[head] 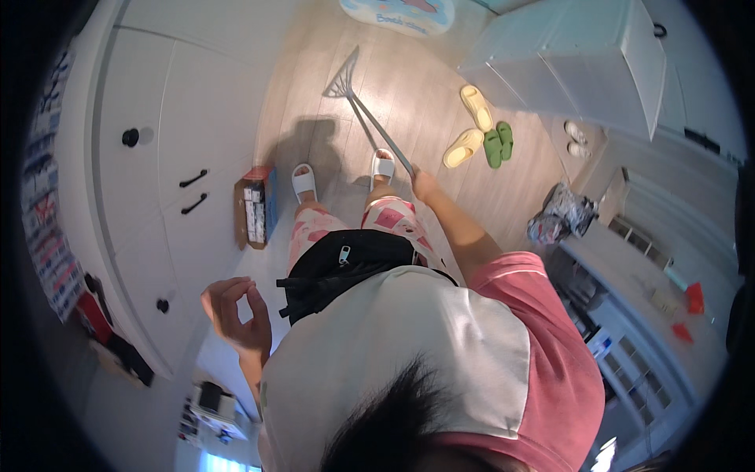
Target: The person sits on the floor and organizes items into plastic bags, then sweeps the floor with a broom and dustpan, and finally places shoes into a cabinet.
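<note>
My right hand grips the upper end of a long grey pole, the handle of a floor tool. At its far end is a flat triangular head with open ribs, perhaps a mop frame, over the wood-look floor. A dark line beside the handle looks like its shadow. Raised at my left side, my left hand has curled fingers whose tips meet the thumb, with nothing visible in it. My feet wear white open-toed slippers, and a black waist bag hangs across my front.
Yellow clogs and green slippers lie right of the tool. An open cardboard box stands by the white cabinet doors on the left. A plastic bag sits at right, below a white cabinet. A printed mat lies ahead.
</note>
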A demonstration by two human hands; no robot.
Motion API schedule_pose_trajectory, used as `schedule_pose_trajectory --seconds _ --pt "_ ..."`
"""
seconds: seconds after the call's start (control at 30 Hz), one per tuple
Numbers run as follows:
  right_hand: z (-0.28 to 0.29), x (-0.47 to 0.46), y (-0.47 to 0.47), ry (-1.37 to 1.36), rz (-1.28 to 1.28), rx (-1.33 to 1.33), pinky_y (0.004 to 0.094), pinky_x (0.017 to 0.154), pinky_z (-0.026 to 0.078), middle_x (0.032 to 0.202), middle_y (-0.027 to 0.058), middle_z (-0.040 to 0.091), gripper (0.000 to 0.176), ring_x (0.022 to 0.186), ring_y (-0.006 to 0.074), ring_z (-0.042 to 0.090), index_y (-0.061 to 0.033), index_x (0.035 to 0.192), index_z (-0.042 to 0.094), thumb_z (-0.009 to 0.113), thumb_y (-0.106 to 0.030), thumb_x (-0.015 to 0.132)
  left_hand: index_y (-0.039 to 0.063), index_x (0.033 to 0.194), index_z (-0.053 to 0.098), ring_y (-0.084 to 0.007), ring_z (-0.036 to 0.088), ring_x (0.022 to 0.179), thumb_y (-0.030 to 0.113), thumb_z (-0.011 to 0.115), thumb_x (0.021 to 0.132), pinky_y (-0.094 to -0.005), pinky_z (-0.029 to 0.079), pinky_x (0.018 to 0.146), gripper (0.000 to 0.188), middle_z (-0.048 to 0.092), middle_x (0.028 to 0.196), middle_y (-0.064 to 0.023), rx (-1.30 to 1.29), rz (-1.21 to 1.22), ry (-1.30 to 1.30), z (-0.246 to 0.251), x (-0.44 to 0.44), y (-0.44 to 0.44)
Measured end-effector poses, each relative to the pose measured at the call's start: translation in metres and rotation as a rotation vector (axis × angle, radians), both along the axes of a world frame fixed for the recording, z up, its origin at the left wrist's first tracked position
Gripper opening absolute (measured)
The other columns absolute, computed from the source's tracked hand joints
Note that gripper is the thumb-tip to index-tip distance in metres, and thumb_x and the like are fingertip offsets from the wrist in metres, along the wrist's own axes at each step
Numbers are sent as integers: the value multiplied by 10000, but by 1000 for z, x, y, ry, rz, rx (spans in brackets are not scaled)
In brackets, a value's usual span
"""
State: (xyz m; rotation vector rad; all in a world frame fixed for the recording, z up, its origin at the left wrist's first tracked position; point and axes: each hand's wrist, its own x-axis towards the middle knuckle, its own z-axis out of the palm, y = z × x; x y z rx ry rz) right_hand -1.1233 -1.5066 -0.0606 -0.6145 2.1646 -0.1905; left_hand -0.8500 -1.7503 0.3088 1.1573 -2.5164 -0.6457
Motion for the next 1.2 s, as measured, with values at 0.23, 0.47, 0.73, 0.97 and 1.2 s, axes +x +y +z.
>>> schedule_pose_trajectory --seconds 0.23,0.47,0.73,0.97,1.2 --pt "98 167 99 18 -196 111 539 698 478 855 284 618 407 776 460 599 -75 1315 428 449 -209 931 57 817 553 -238 529 852 24 595 815 -368 414 790 53 601 853 -73 47 -208 -8 -16 74 -91" --pt "117 207 9 -9 -78 133 533 736 480 865 261 629 453 803 441 609 -208 1382 371 429 -203 933 44 832 543 -250 521 839 18 599 804 -369 416 781 67 595 857 -83 144 -287 22 -23 114 -107" --pt "10 220 58 -25 -23 100 495 785 483 944 264 621 486 883 424 602 -266 1401 355 388 -151 930 47 807 541 -254 522 840 6 601 788 -355 410 784 75 594 842 -77 112 -275 -41 -17 164 -42" --pt "93 306 249 37 -132 116 508 681 477 843 260 614 450 736 431 601 -270 1375 401 436 -192 933 45 815 559 -255 527 827 -36 629 751 -364 417 769 125 595 841 -78 135 -219 -32 -16 213 40" --pt "103 299 217 35 45 99 519 660 471 838 255 616 420 748 441 597 -259 1366 412 425 -218 949 42 806 574 -252 530 815 -47 645 718 -352 425 744 144 607 821 -72 103 -164 -26 -12 249 83"
